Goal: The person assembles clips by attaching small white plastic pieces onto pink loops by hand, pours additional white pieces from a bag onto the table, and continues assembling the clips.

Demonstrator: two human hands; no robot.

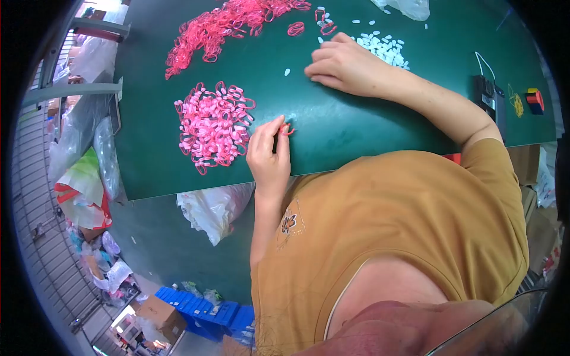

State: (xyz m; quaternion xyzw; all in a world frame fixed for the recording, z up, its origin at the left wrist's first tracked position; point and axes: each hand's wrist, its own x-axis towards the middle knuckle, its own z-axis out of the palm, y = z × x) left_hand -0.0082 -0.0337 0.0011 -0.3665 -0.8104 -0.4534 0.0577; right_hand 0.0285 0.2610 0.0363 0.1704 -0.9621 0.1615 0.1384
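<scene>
My left hand [270, 154] is closed at the table's near edge, pinching a small red elastic loop [289, 129] between thumb and fingertips. Just left of it lies a pile of pink-red loops with pale pink beads [215, 124]. My right hand [344, 64] rests farther out, palm down with curled fingers; whatever its fingertips hold is hidden. Beside that hand spreads a heap of small white oval pieces [386, 48], and one loose white piece [287, 72] lies to its left. A few loops with white pieces [324, 21] are just beyond the right hand.
A long heap of plain pink-red loops [219, 26] covers the far left of the green table [332, 127]. A clear plastic bag [409, 7] lies at the far edge. At the right are a black device [485, 92] and a tape roll [534, 101]. Blue bins [208, 314] stand on the floor.
</scene>
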